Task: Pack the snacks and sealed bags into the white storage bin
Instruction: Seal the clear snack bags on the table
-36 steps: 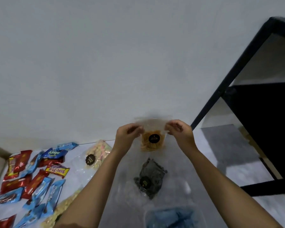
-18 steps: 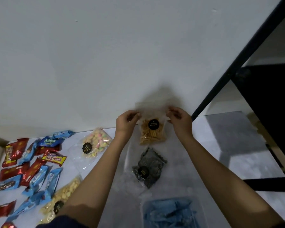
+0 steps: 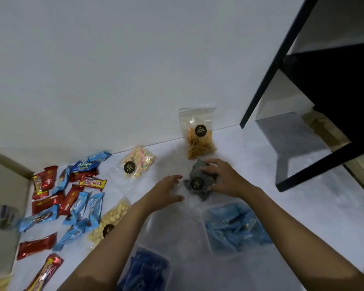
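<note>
White wall met a pale surface (image 3: 250,164), where a zip bag of orange sticks (image 3: 199,135) stood upright against the wall. Just in front lay a dark grey snack bag (image 3: 194,180). The right hand (image 3: 226,179) curled fingers and thumb round it, and the left hand (image 3: 166,191) hovered just beside it, fingers straight, holding nothing. Nearer, a translucent bin (image 3: 219,206) held blue packets (image 3: 235,227). Wrapped bars (image 3: 72,198) lay scattered at left.
</note>
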The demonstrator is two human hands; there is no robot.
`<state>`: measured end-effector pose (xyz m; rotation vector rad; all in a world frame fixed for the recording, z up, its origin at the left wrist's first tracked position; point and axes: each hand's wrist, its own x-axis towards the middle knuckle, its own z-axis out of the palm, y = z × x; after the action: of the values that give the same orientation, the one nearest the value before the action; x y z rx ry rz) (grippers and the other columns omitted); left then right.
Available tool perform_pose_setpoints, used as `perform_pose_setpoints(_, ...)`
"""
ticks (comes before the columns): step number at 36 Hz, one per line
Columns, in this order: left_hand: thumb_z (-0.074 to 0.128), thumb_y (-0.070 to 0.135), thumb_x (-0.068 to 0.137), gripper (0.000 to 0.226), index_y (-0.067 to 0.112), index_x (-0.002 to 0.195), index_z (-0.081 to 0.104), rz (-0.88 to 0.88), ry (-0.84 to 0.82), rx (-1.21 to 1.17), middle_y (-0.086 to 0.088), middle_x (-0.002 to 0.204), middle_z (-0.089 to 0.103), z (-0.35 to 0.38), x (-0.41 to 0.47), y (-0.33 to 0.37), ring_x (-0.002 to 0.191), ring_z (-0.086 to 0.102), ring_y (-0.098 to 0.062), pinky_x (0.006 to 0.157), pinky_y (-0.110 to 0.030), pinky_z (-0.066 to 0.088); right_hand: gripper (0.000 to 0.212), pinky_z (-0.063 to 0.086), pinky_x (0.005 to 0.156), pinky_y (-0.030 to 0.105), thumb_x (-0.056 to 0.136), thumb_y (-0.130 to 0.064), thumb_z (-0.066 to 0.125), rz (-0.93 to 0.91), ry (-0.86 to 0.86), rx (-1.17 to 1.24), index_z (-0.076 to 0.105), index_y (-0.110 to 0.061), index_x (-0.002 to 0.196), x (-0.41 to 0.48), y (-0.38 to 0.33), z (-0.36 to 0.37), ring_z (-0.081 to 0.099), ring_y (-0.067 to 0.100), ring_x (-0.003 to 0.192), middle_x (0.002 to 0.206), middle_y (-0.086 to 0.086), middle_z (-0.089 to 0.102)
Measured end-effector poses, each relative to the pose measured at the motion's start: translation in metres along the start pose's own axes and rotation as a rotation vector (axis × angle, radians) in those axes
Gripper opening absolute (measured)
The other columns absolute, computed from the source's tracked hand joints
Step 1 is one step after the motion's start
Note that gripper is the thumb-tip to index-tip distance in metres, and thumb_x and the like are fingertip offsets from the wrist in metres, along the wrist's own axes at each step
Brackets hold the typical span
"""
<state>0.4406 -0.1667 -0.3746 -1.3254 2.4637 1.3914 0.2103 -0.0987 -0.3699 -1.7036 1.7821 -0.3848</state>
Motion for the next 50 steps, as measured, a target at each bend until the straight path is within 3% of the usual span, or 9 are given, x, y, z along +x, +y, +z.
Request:
perform_pose_setpoints(5, 0.073, 0.026, 0.078, 0.067, 0.008, 0.133, 0.040, -0.062, 0.033, 0.058, -0.012, 0.130, 0.045, 0.016, -0.002, -0.005, 0.116, 0.047, -0.023, 0.091, -0.026, 0.039, 0.075, 0.037, 0.102, 0.048, 0.071, -0.030, 0.074, 0.082, -0.046, -0.199, 0.040, -0.038, 0.137, -0.002, -0.009, 0.007, 0.027, 0.023, 0.134, 0.151, -0.006, 0.025)
perform_pose_setpoints(11, 0.074, 0.006, 0.074, 0.042, 0.004, 0.114, 0.059, -0.113, 0.188, -0.238, -0.006, 0.097, 0.058, 0.007, -0.001, -0.011, 0.081, 0.054, -0.013, 0.064, -0.012, 0.041, 0.075, 0.037, 0.100, 0.048, 0.072, -0.035, 0.074, 0.132, 0.010, -0.215, 0.038, -0.039, 0.137, -0.003, -0.018, 0.015, 0.031, 0.026, 0.129, 0.147, -0.006, 0.025)
perform_pose_setpoints(15, 0.066, -0.006, 0.077, 0.028, 0.000, 0.104, 0.063, -0.042, 0.282, -0.369, -0.001, 0.079, 0.064, -0.022, -0.003, -0.001, 0.073, 0.060, -0.011, 0.077, -0.030, 0.053, 0.078, 0.037, 0.100, 0.050, 0.072, -0.041, 0.074, 0.156, 0.088, -0.103, 0.034, -0.034, 0.139, -0.003, -0.026, 0.020, 0.034, 0.025, 0.128, 0.145, -0.004, 0.027)
perform_pose_setpoints(24, 0.064, 0.001, 0.080, 0.023, 0.009, 0.101, 0.069, 0.327, 0.229, 0.060, 0.001, 0.085, 0.067, -0.089, -0.002, 0.067, 0.073, 0.057, -0.007, 0.071, -0.007, 0.043, 0.097, 0.038, 0.105, 0.041, 0.064, -0.041, 0.081, -0.049, 0.285, -0.037, 0.027, -0.025, 0.143, 0.012, -0.054, 0.008, 0.032, 0.021, 0.134, 0.150, 0.000, 0.028)
perform_pose_setpoints(27, 0.061, 0.002, 0.082, 0.024, 0.009, 0.103, 0.068, 0.402, 0.163, 0.213, -0.004, 0.090, 0.069, -0.102, -0.001, 0.086, 0.079, 0.059, -0.013, 0.074, -0.016, 0.045, 0.084, 0.043, 0.098, 0.030, 0.064, -0.032, 0.083, -0.072, 0.230, 0.176, 0.038, -0.026, 0.134, 0.017, -0.065, -0.001, 0.043, 0.015, 0.122, 0.137, 0.000, 0.042)
perform_pose_setpoints(33, 0.062, 0.005, 0.082, 0.033, 0.018, 0.112, 0.061, 0.378, 0.193, 0.130, 0.003, 0.093, 0.064, -0.103, -0.002, 0.098, 0.072, 0.056, -0.007, 0.073, -0.016, 0.045, 0.008, 0.050, 0.071, 0.020, 0.076, -0.006, 0.073, -0.019, 0.354, 0.392, 0.065, -0.004, 0.079, 0.020, -0.071, -0.005, 0.060, 0.012, 0.071, 0.079, 0.005, 0.065)
perform_pose_setpoints(39, 0.070, 0.021, 0.081, 0.039, 0.015, 0.117, 0.058, 0.206, 0.285, 0.026, 0.003, 0.101, 0.060, -0.087, -0.004, 0.054, 0.095, 0.055, -0.011, 0.085, -0.020, 0.043, 0.019, 0.049, 0.059, 0.016, 0.080, -0.001, 0.068, 0.087, 0.407, 0.538, 0.062, -0.014, 0.067, 0.008, -0.060, 0.004, 0.057, 0.001, 0.055, 0.064, -0.003, 0.061)
perform_pose_setpoints(43, 0.069, 0.014, 0.081, 0.016, 0.006, 0.095, 0.069, 0.107, 0.418, -0.224, 0.010, 0.083, 0.064, -0.075, -0.012, 0.032, 0.080, 0.060, 0.001, 0.068, -0.004, 0.042, 0.022, 0.053, 0.066, 0.031, 0.083, -0.003, 0.066, 0.163, 0.373, 0.665, 0.062, -0.019, 0.069, 0.000, -0.054, 0.006, 0.061, 0.016, 0.067, 0.068, 0.000, 0.064)
perform_pose_setpoints(50, 0.069, 0.009, 0.080, 0.007, 0.005, 0.086, 0.072, 0.165, 0.495, -0.521, 0.004, 0.079, 0.069, -0.072, -0.018, 0.039, 0.070, 0.062, 0.007, 0.066, -0.005, 0.045, 0.011, 0.049, 0.071, 0.011, 0.085, -0.010, 0.064, 0.064, 0.446, 0.753, 0.069, -0.014, 0.094, 0.005, -0.080, -0.017, 0.062, -0.002, 0.080, 0.091, 0.002, 0.068)
